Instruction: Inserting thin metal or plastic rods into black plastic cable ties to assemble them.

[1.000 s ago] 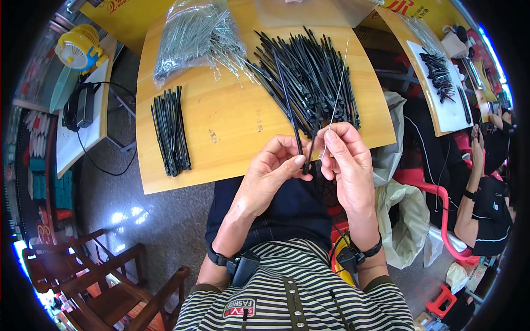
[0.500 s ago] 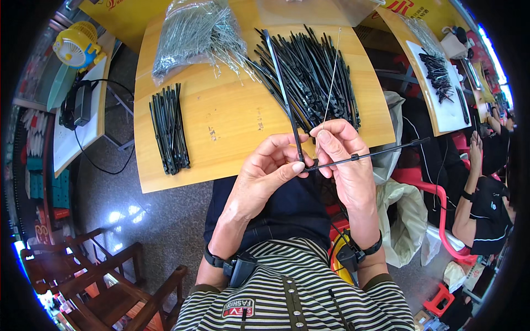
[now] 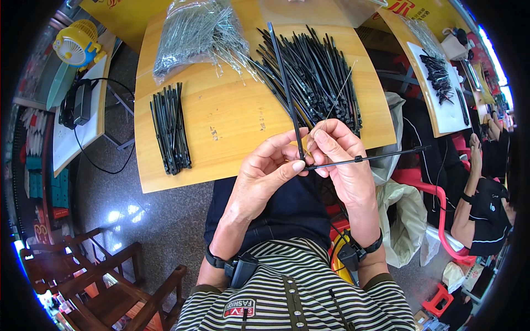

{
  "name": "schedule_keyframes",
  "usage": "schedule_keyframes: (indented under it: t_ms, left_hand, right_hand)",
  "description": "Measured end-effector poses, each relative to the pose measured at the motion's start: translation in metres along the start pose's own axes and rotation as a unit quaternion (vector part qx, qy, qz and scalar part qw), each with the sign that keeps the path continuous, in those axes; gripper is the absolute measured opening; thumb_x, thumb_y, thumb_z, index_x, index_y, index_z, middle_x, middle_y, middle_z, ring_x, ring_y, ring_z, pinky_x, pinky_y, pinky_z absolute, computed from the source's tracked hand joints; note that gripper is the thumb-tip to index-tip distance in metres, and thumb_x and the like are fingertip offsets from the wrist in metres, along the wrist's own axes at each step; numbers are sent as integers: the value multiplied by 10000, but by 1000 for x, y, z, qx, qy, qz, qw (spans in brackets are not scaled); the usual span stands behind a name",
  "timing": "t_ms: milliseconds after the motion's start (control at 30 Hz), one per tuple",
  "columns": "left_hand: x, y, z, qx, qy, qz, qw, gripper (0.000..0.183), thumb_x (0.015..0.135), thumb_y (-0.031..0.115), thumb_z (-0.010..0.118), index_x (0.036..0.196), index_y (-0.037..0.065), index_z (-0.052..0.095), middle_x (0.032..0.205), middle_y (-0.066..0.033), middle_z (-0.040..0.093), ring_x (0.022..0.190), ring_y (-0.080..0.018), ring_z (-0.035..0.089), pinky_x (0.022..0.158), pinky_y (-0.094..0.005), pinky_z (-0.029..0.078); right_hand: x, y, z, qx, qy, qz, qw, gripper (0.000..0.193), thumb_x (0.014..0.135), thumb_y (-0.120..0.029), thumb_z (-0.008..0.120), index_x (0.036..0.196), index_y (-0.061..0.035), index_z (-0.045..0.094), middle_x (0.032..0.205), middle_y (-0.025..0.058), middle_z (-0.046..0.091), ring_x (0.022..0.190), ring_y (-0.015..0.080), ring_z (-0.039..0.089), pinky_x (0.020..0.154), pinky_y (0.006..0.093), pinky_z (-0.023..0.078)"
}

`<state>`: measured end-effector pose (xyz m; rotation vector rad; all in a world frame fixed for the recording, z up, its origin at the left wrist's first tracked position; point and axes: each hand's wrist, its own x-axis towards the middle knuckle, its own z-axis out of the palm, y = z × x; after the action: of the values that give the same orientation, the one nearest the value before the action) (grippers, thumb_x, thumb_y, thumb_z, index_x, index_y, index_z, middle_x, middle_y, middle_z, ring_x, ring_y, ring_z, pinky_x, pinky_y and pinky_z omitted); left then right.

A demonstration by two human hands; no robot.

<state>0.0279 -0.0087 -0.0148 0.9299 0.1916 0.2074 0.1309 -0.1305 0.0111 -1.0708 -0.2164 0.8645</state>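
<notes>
My left hand (image 3: 265,176) and my right hand (image 3: 342,160) meet just past the near edge of the wooden table (image 3: 232,116). The left thumb and forefinger pinch a long black strip (image 3: 284,83) that stands up over the table. The right hand holds a second black strip (image 3: 375,158) lying level and pointing right, plus a thin metal wire (image 3: 339,94) slanting up. Behind the hands lies a loose heap of black strips (image 3: 314,71).
A tidy bundle of black strips (image 3: 170,128) lies at the table's left. A clear bag of thin metal wires (image 3: 193,33) sits at the back. A yellow fan (image 3: 77,41) stands far left. Another person (image 3: 480,198) sits at the right beside a second table (image 3: 436,77). Wooden chairs (image 3: 99,281) stand lower left.
The hands moved slightly nearer me. One black strip swung out level to the right while the other rose upright over the heap.
</notes>
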Motion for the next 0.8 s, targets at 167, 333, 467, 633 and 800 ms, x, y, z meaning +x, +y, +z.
schedule_keyframes:
  t_ms: [167, 333, 467, 633, 800]
  left_hand:
    - [0, -2, 0, 11, 2, 9, 1000, 465, 831, -14, 587, 1276, 42, 463, 975, -75, 603, 938, -166, 589, 800, -313, 513]
    - [-1, -5, -4, 14, -1, 19, 1000, 455, 831, -38, 575, 1266, 51, 478, 1015, -87, 603, 948, -177, 593, 798, -326, 527]
    - [-1, -6, -5, 8, -1, 21, 1000, 452, 831, -34, 579, 1265, 46, 480, 1028, -89, 603, 945, -176, 594, 796, -321, 527]
    - [-2, -4, -4, 10, 5, 13, 1000, 453, 828, -32, 583, 1263, 41, 480, 1021, -86, 605, 940, -176, 597, 792, -313, 527]
    - [-3, -3, -5, 3, -7, 32, 999, 448, 829, -33, 583, 1259, 49, 488, 1030, -85, 604, 945, -174, 596, 789, -309, 526]
  right_hand:
    - [1, 0, -2, 5, -11, 14, 1000, 109, 900, -159, 557, 923, -55, 537, 781, 3, 579, 614, 22, 476, 459, 138, 345]
    - [2, -3, -2, 25, -21, 48, 998, 99, 899, -157, 558, 921, -64, 533, 801, 0, 580, 591, 6, 439, 439, 115, 294]
    - [2, -3, -1, 30, -19, 60, 998, 105, 898, -156, 557, 936, -59, 537, 806, 6, 581, 589, -3, 442, 420, 110, 282]
    - [3, -2, -1, 34, -19, 67, 997, 118, 897, -158, 559, 947, -53, 539, 812, 12, 585, 590, 0, 455, 410, 111, 281]
    - [3, -2, 0, 40, -21, 73, 996, 117, 901, -165, 555, 938, -54, 539, 813, 16, 584, 605, 8, 481, 407, 111, 281]
